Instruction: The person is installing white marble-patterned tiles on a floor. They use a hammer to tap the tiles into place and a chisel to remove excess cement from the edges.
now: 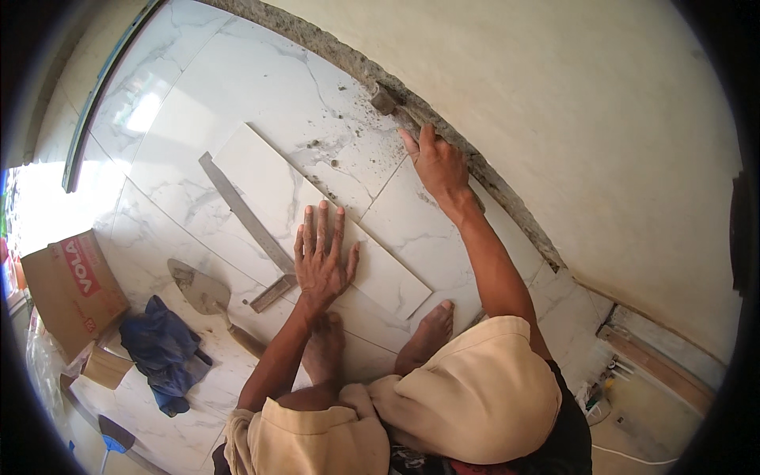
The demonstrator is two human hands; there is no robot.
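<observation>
My left hand [323, 253] lies flat, fingers spread, on a loose white tile strip [393, 279]. A metal set square [237, 198] lies beside that hand, its short arm near my wrist. My right hand [439, 166] grips a hammer [382, 100] by its handle, the head at the rough, chipped strip [518, 218] along the wall's foot. Bits of rubble [334, 163] are scattered on the marbled floor tiles between the loose tile and the wall. A trowel [198, 286] lies to the left of my left hand.
A cardboard box [67, 285], a dark blue cloth [162, 348] and a broom head [116, 434] are on the left. My bare feet [427, 328] are beside the loose tile. A long metal bar [103, 87] lies upper left. The cream wall [602, 119] bounds the right, with clutter at lower right.
</observation>
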